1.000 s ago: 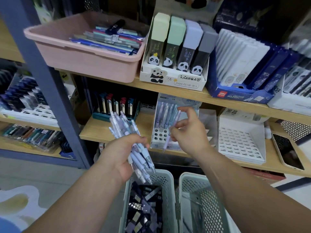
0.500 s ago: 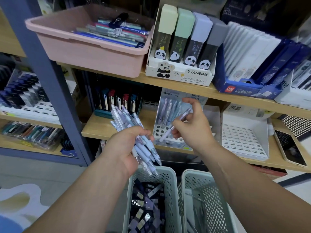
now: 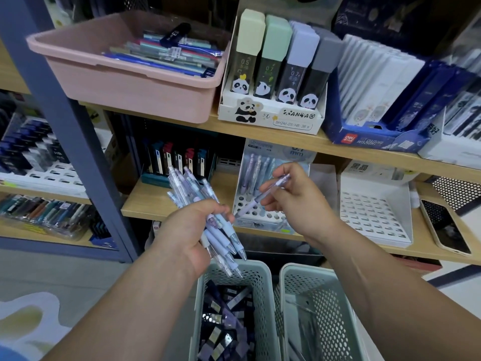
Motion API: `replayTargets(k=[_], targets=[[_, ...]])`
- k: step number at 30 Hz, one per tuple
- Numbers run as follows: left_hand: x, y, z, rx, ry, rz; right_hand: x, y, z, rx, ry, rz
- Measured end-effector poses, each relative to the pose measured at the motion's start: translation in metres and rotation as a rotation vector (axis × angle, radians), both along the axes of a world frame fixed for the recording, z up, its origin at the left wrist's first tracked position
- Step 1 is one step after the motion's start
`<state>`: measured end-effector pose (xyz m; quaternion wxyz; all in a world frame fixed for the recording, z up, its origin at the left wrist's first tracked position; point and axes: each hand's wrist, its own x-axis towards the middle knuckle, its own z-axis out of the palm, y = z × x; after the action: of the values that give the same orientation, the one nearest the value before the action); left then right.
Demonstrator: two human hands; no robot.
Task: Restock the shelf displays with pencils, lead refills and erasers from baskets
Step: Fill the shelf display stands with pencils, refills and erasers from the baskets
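Dead centre in head view, the lower wood shelf (image 3: 153, 201) runs 9 to 3 o'clock w/ a perforated pencil stand (image 3: 260, 213) at its front edge. Left hand (image 3: 187, 230) grips a bundle of lilac pencils (image 3: 182, 183), tips down toward 5 o'clock over the left basket (image 3: 261, 282), which holds small dark packs. Right hand (image 3: 299, 204) pinches a single pencil (image 3: 270, 188), tilted, just in front of the stand. Right basket (image 3: 325, 295) sits just beside the left one. Pink tub (image 3: 130, 82) at 11, panda lead box (image 3: 273, 118) at 12, both on the upper shelf. Phone (image 3: 445, 227) lies flat at 3, near a white tray (image 3: 374, 217). Blue-grey post (image 3: 65, 126) at 10, grey floor (image 3: 52, 277) at 8.
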<state>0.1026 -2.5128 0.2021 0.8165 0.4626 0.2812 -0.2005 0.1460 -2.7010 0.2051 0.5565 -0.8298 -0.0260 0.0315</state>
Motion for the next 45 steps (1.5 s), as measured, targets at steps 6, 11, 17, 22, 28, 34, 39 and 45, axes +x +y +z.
replayTargets(k=[6, 11, 17, 22, 28, 34, 39, 45], targets=[[0.000, -0.003, 0.002, -0.018, 0.005, 0.010, 0.005, 0.003, 0.001, -0.061, -0.111, -0.041], [0.001, -0.001, 0.004, -0.025, 0.017, 0.034, 0.006, 0.004, -0.003, -0.098, -0.161, -0.143], [0.001, 0.002, 0.005, -0.015, 0.028, 0.062, 0.022, 0.003, 0.002, -0.230, -0.237, -0.107], [0.003, 0.004, 0.004, -0.033, 0.015, 0.087, 0.038, 0.004, 0.007, -0.409, -0.308, -0.109], [0.005, 0.003, 0.005, -0.074, 0.015, 0.099, 0.047, 0.010, 0.003, -0.773, -0.485, 0.093], [0.007, 0.003, 0.009, -0.098, -0.019, 0.114, 0.057, 0.014, 0.002, -0.821, -0.564, 0.166], [0.004, 0.004, 0.011, -0.045, -0.052, 0.056, 0.063, 0.017, -0.003, -0.803, -0.567, 0.104], [0.000, 0.007, 0.010, -0.034, -0.083, 0.019, 0.066, 0.018, -0.009, -0.787, -0.635, 0.095]])
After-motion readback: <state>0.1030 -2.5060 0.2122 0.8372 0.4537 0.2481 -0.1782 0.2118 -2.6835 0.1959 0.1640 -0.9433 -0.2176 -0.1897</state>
